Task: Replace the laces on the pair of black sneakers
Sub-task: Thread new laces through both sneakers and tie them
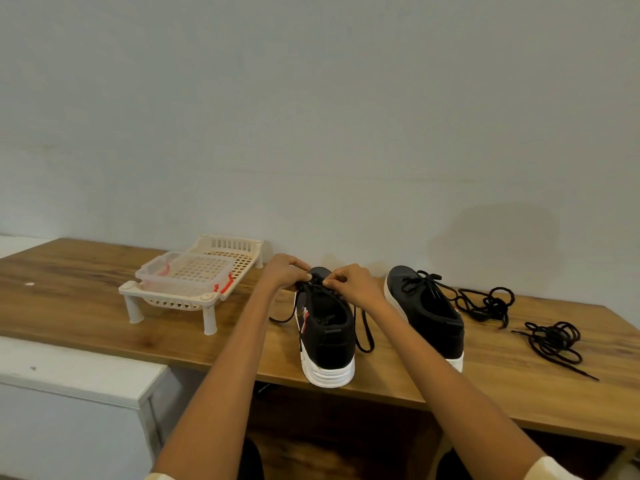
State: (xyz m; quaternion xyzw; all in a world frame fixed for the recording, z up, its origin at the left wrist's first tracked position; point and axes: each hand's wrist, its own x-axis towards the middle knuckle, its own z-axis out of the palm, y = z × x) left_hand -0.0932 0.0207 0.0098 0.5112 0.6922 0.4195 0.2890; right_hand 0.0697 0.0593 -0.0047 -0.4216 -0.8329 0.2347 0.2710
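Observation:
Two black sneakers with white soles stand on the wooden table, heels toward me. Over the laces of the left sneaker [327, 336] my left hand [282, 271] and my right hand [349, 284] meet, each pinching a part of its black lace [366, 332]. One lace end hangs down the shoe's right side, another trails out on its left. The right sneaker [429, 315] stands untouched with its lace tied in a bow. Two loose black laces lie to the right: one bundle [488, 304] next to the right sneaker, another [554, 342] nearer the table's right end.
A cream plastic rack on legs [204, 296] stands at the left of the table [86, 299] and holds a clear plastic box with red clips [180, 275]. A white cabinet [69, 382] sits below the table's left front. The wall runs directly behind.

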